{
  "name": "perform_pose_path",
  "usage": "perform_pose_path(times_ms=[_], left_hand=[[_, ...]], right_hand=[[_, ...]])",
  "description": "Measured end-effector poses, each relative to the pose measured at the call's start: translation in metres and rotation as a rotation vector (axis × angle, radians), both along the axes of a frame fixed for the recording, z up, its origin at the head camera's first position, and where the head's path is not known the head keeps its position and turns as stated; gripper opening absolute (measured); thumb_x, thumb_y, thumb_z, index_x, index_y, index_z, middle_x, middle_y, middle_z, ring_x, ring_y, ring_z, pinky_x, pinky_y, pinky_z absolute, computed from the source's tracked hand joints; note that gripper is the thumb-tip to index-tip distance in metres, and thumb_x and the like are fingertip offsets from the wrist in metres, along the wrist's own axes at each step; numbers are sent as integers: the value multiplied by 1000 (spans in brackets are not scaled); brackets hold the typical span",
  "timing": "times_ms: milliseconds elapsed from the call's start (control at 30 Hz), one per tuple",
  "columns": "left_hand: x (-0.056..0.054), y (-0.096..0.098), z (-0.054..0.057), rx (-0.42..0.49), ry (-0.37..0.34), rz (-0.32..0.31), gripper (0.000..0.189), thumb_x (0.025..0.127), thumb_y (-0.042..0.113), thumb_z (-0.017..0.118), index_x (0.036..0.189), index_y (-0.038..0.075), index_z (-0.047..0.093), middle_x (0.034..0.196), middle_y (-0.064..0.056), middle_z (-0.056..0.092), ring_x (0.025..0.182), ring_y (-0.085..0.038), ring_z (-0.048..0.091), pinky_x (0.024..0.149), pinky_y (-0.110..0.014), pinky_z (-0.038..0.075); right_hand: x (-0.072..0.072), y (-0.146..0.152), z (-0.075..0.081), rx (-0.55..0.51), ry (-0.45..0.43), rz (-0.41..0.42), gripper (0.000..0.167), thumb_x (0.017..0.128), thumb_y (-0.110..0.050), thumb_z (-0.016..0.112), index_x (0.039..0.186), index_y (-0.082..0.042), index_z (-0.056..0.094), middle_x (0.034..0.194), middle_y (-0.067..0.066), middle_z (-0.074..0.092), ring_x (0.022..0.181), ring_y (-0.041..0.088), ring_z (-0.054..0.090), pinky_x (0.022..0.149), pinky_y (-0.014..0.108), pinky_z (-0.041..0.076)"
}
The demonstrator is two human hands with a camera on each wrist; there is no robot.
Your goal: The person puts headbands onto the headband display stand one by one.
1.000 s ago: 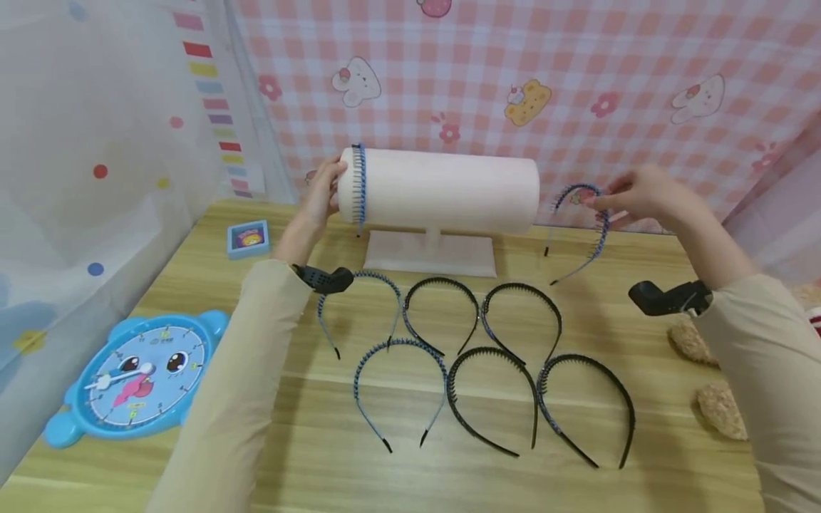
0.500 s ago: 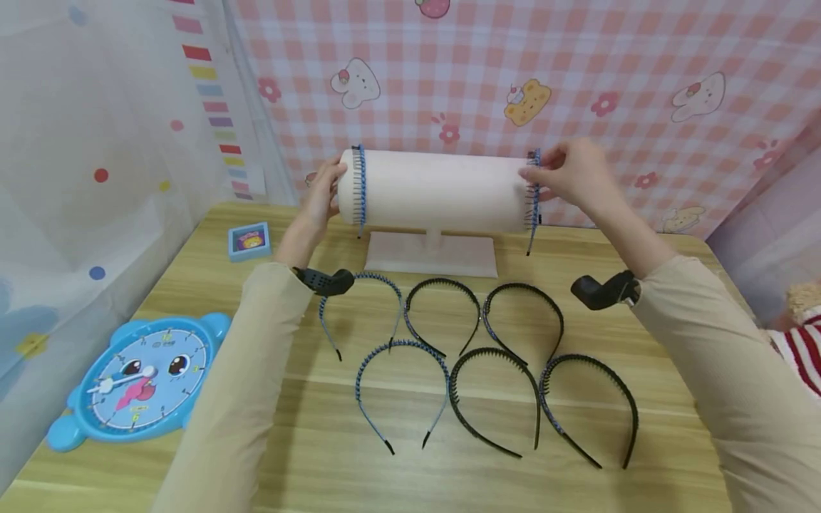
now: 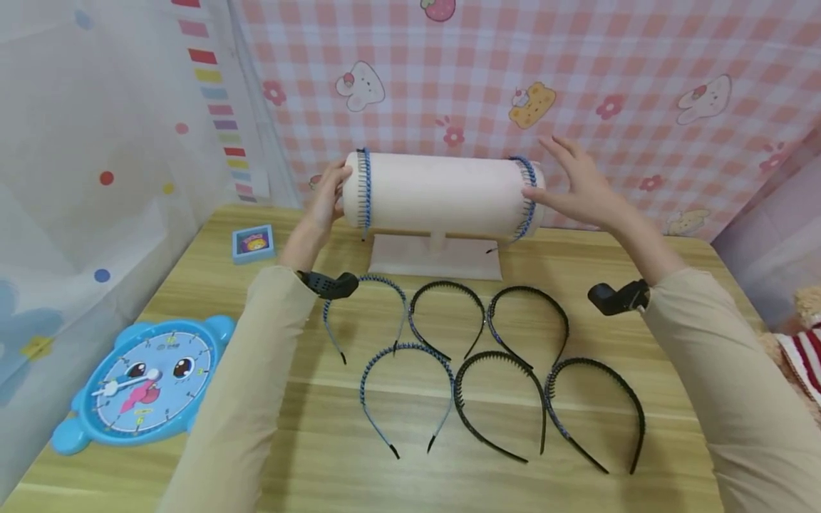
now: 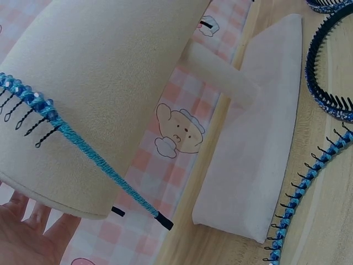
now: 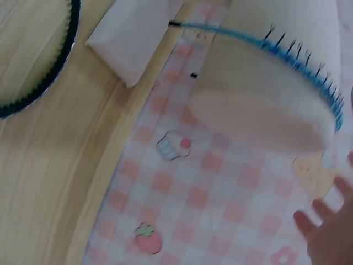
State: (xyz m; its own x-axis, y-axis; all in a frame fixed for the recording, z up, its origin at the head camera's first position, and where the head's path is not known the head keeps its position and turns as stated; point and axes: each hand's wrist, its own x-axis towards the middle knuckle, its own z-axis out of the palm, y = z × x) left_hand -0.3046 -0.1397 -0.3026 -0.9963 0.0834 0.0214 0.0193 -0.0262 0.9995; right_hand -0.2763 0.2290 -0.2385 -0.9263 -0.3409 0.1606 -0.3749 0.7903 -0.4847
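A white padded roll (image 3: 442, 192) on a stand carries a blue beaded headband (image 3: 365, 189) with comb teeth at its left end. Another blue headband (image 3: 529, 196) hangs slanted round the right end, its lower tip (image 5: 175, 24) sticking out below. My left hand (image 3: 326, 199) rests against the roll's left end; in the left wrist view its fingers (image 4: 52, 221) lie along the end face. My right hand (image 3: 580, 187) is spread beside the right end with nothing in its grasp, thumb (image 3: 535, 194) right at the headband. In the right wrist view, its fingertips (image 5: 304, 223) are apart from the roll.
Several headbands lie on the wooden table in front of the stand base (image 3: 436, 258), including a blue one (image 3: 407, 349) and a black one (image 3: 500, 356). At left are a blue toy clock (image 3: 154, 377) and a small framed box (image 3: 253, 244). A checked curtain (image 3: 449, 78) hangs behind.
My right hand brought a blue headband from the right onto the roll's right end, then let it go and spread its fingers. My left hand stayed at the left end.
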Motion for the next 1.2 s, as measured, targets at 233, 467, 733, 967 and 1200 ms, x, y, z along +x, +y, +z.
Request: perform_pose_path(times_ms=[233,467,733,967,1200], left_hand=[[-1,0,-1,-15,-1,-3,56,91,39,35,144,24,25,149,1,25,138,-20,22,106,-42,29],[0,2,0,-20,-4,-3,55,91,39,35,144,24,25,148,0,27,138,-19,24,106,-41,30],[2,1,0,-25,2,2,55,91,40,35,143,25,26,147,1,29,136,-19,27,105,-41,31],[4,-1,2,-29,1,12,55,91,40,35,143,26,26,147,0,28,136,-20,27,105,-42,30],[7,1,1,-28,1,14,55,90,40,36,143,25,26,148,0,27,135,-20,27,104,-42,31]], right_hand=[[-7,12,-11,16,49,179,85,76,-26,73,144,-9,25,153,12,14,140,36,13,110,55,12],[-11,-11,-11,138,170,193,87,75,-35,73,143,-6,27,147,19,30,134,37,28,109,51,21],[-14,-49,-1,223,103,212,90,78,-48,66,146,-11,19,149,13,26,136,33,26,112,47,18],[-18,-90,8,317,64,311,90,83,-46,60,147,-7,11,153,11,12,141,29,12,114,45,8],[-21,-125,12,364,20,362,91,83,-46,59,147,-6,8,154,10,6,142,27,6,114,46,4]])
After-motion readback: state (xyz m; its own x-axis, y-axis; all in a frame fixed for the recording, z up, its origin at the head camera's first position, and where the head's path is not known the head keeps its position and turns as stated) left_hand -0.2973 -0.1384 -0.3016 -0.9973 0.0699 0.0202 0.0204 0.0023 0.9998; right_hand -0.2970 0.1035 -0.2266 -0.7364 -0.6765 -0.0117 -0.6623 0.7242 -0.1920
